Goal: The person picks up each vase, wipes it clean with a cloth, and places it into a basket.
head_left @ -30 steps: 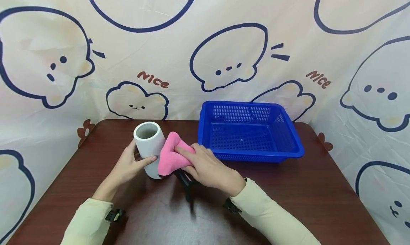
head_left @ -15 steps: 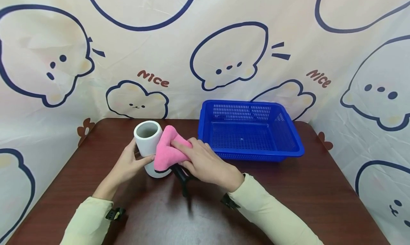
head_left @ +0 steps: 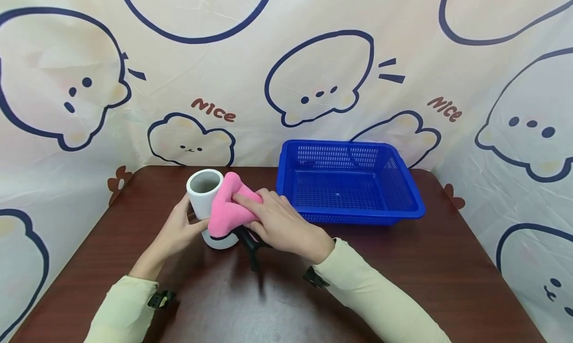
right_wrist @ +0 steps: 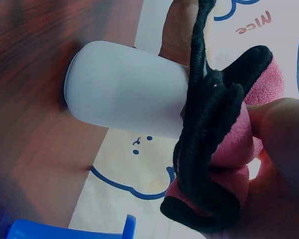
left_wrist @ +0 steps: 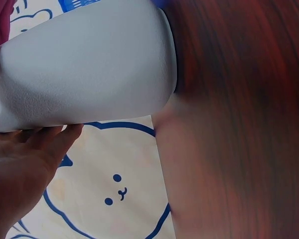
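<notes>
A white vase (head_left: 200, 201), a smooth cylinder with an open top, stands on the table. My left hand (head_left: 178, 232) holds it from the left, thumb across the front and fingers behind. My right hand (head_left: 283, 227) grips a fleecy pink cloth (head_left: 229, 212) with black trim, bunched against the vase's right side. Black straps (head_left: 248, 246) hang from the cloth. In the right wrist view, the cloth's black edging (right_wrist: 209, 124) covers the vase's upper end. The left wrist view shows the vase's side (left_wrist: 99, 64) close up; its base is on the table.
A blue perforated plastic basket (head_left: 346, 217) sits at the back right of the brown wooden table (head_left: 403, 273). Behind and beside the table hangs a pale cloth (head_left: 250, 84) printed with cartoon figures.
My right hand has moved left and slightly away from me with the pink cloth, which now covers more of the vase's right side. My left hand and the vase stay in place.
</notes>
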A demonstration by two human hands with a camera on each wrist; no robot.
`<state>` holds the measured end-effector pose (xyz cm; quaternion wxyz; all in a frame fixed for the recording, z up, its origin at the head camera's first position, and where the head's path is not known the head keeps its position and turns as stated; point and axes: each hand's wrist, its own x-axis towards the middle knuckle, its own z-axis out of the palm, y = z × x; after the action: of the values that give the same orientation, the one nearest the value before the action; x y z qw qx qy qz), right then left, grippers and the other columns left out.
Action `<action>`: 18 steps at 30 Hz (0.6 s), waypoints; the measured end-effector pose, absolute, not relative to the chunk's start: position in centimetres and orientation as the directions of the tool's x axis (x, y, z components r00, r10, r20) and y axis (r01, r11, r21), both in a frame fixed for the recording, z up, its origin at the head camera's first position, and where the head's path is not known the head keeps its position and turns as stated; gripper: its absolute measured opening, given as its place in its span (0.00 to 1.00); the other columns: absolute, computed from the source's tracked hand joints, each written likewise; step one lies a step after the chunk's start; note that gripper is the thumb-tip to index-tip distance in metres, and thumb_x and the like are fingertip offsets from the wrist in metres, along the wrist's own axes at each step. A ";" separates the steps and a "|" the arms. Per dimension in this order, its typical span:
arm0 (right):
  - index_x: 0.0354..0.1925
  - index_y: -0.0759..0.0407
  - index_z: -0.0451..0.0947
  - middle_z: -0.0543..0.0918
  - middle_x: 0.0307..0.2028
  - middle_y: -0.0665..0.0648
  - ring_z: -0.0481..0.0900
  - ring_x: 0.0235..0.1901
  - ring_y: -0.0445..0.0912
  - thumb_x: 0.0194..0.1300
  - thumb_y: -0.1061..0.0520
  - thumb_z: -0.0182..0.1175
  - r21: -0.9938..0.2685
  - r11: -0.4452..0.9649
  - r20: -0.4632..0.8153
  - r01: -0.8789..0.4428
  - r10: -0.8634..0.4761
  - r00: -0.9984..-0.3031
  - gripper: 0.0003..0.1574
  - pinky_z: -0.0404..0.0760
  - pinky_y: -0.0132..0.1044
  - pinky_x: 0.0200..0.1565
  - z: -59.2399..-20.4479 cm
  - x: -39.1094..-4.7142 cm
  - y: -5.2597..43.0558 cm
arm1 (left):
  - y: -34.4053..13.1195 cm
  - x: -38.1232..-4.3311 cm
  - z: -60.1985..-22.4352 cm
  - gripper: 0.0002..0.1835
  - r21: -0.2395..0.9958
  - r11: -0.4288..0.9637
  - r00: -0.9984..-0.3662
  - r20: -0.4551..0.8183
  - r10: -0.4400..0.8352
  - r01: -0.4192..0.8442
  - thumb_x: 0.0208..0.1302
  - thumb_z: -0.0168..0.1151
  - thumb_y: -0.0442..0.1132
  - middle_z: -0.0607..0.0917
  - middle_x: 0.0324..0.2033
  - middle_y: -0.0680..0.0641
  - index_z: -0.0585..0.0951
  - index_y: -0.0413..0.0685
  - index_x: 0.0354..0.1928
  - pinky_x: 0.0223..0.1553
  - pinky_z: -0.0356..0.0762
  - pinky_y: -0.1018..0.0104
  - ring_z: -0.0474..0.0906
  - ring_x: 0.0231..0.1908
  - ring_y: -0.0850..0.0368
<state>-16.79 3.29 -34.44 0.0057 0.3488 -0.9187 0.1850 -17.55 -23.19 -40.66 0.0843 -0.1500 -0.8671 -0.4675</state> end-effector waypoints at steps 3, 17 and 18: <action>0.75 0.32 0.60 0.75 0.46 0.52 0.70 0.46 0.45 0.74 0.44 0.57 -0.333 0.690 0.130 -0.643 -0.641 -0.756 0.36 0.69 0.36 0.45 -34.4 -16.8 3.1 | -23.3 -17.6 -40.8 0.40 0.782 0.526 -0.943 0.282 0.177 0.333 0.62 0.72 0.38 0.77 0.61 0.41 0.61 0.46 0.73 0.51 0.73 0.82 0.72 0.52 0.75; 0.76 0.32 0.60 0.76 0.46 0.52 0.70 0.45 0.44 0.74 0.46 0.58 -0.334 0.691 0.115 -0.641 -0.645 -0.755 0.36 0.69 0.35 0.43 -34.9 -16.9 2.8 | -23.5 -17.5 -41.0 0.40 0.766 0.543 -0.939 0.288 0.187 0.343 0.63 0.71 0.39 0.76 0.60 0.41 0.61 0.45 0.73 0.51 0.73 0.82 0.72 0.53 0.71; 0.76 0.32 0.59 0.76 0.46 0.52 0.70 0.45 0.45 0.74 0.46 0.58 -0.336 0.691 0.114 -0.640 -0.644 -0.756 0.36 0.69 0.35 0.44 -34.9 -16.9 2.8 | -23.5 -17.5 -41.0 0.41 0.765 0.544 -0.939 0.289 0.187 0.344 0.63 0.71 0.39 0.76 0.61 0.40 0.60 0.45 0.73 0.51 0.73 0.82 0.72 0.53 0.71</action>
<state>-16.85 2.83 -34.90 -0.0063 0.3491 -0.9196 0.1801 -17.51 -23.50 -40.97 0.0868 -0.1520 -0.8744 -0.4526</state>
